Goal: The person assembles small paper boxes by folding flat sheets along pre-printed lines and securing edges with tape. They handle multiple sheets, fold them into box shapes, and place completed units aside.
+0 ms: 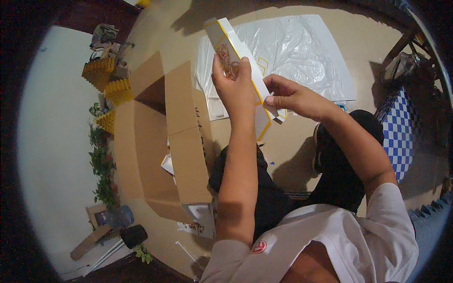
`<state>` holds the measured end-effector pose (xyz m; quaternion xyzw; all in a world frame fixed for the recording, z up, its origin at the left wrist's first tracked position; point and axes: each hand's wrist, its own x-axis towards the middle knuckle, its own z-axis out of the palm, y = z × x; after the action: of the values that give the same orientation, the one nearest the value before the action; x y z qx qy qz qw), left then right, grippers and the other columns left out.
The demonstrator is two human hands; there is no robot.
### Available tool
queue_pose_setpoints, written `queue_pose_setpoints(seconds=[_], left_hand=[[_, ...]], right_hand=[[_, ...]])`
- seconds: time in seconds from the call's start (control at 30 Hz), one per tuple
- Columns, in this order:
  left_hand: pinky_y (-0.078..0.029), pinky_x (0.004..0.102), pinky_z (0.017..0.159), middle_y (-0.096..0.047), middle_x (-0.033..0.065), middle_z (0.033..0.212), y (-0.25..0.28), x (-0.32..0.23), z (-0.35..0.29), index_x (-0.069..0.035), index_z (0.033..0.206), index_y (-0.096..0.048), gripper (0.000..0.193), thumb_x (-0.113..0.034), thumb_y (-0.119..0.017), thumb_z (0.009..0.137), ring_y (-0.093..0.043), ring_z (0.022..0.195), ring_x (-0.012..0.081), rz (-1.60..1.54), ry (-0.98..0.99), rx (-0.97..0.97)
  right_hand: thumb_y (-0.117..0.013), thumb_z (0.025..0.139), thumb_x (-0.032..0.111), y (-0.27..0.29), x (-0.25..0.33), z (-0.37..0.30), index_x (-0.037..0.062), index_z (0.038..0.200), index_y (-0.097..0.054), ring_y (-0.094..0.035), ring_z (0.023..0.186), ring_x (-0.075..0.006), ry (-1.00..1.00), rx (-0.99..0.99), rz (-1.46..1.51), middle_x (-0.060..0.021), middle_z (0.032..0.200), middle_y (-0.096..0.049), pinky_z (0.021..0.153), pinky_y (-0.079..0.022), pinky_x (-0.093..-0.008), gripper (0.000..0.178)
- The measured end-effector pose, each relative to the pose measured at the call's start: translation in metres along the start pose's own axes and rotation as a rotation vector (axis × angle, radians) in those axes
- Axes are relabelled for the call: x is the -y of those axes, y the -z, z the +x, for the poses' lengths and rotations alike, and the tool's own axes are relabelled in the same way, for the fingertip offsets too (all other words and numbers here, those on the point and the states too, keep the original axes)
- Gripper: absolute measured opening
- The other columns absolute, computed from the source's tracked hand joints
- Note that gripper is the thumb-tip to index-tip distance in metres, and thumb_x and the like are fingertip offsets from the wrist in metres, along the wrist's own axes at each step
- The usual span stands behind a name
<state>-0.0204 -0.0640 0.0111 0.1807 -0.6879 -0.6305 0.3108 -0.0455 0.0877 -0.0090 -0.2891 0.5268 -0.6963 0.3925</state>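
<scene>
A long, slim white carton [237, 41] with yellow edges slants across the upper middle. My left hand [234, 92] grips it from below, thumb and fingers against its sides. Between them shows a brown patch, and I cannot tell whether it is print or contents. At the carton's nearer end, my right hand [299, 99] pinches an end flap [275, 113], thumb pressed to the forefinger. The flaps at this end stick outward. Part of the carton is hidden behind my left hand and forearm.
A large open cardboard box [186, 141] stands left of my legs, with white pieces inside. White plastic sheeting [297, 47] lies on the floor beyond my hands. A blue-and-white checked item [398, 134] is at the right. Plants [100, 165] and yellow racks [118, 90] line the left wall.
</scene>
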Motion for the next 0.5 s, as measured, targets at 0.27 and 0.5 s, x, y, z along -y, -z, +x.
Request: queue_pose_setpoints(seconds=[0.27, 0.5], left_hand=[[-0.04, 0.0467, 0.099, -0.04, 0.0244, 0.127, -0.031, -0.009, -0.049, -0.002, 0.144, -0.026, 0.08, -0.005, -0.067, 0.075, -0.044, 0.119, 0.041, 0.365, -0.358, 0.073], [-0.027, 0.0494, 0.108, -0.031, 0.0271, 0.139, -0.013, -0.02, -0.027, -0.003, 0.145, -0.026, 0.083, -0.012, -0.07, 0.075, -0.032, 0.13, 0.0426, 0.424, -0.625, 0.132]], right_hand=[[-0.066, 0.085, 0.028, 0.017, 0.019, 0.004, 0.003, 0.129, -0.048, -0.056, 0.094, -0.0134, 0.11, -0.386, 0.043, -0.0071, 0.107, -0.06, 0.084, -0.044, -0.0275, 0.054], [-0.07, 0.082, 0.024, 0.026, 0.035, -0.003, 0.0012, 0.107, -0.062, -0.059, 0.085, -0.0114, 0.162, -0.415, -0.035, -0.0044, 0.093, -0.065, 0.074, -0.046, -0.0271, 0.034]])
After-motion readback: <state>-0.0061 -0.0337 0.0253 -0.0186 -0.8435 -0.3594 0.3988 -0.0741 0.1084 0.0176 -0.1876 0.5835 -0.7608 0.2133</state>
